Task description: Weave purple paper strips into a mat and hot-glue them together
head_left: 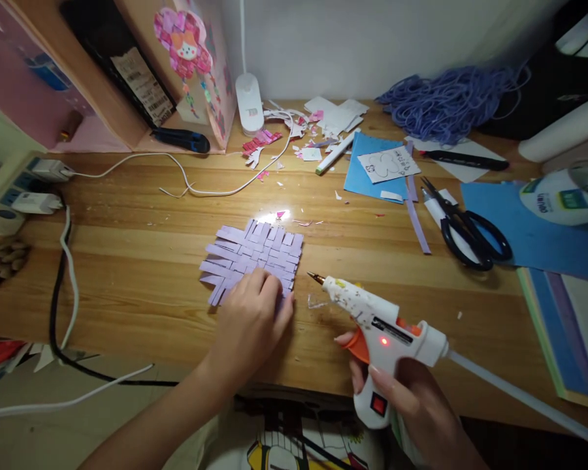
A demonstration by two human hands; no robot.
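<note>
A mat woven from lilac paper strips (pixel 255 256) lies flat on the wooden desk (pixel 142 261). My left hand (pixel 249 321) presses on its near right corner, fingers together and flat. My right hand (pixel 408 399) grips a white glue gun (pixel 379 329) with an orange trigger and a lit red lamp. Its brass nozzle points left, just right of the mat and a little above the desk. A glue stick pokes out behind the gun to the right.
Black scissors (pixel 463 225) and loose lilac strips lie at the right, by blue paper sheets (pixel 372 166). A purple cord bundle (pixel 445 98), paper scraps, a marker and a white lamp base (pixel 249 104) are at the back. A power strip (pixel 10 196) and cables are at the left.
</note>
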